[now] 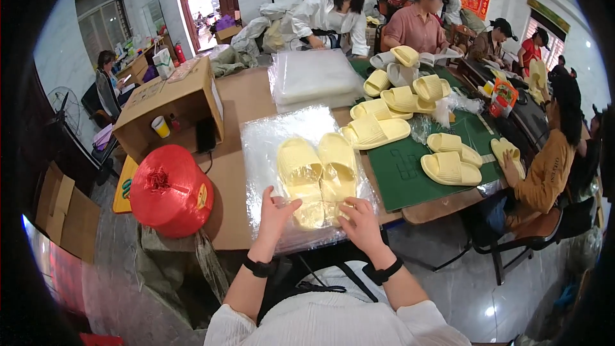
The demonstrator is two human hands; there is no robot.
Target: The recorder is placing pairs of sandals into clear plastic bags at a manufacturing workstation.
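brown table (243,99) carries a stack of clear plastic bags (266,154). my left hand (275,213) and right hand (360,219) press spread fingers on the pale yellow slippers (317,170).

Forearms: ours enter from lower centre, dark wristbands on both | left hand (275,214): open, fingers spread, palm down | right hand (360,221): open, fingers extended, just beside it.

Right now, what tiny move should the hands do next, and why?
Probably slide the yellow slippers deeper into the clear bag: the left hand and right hand both rest at its near end, by the heels.
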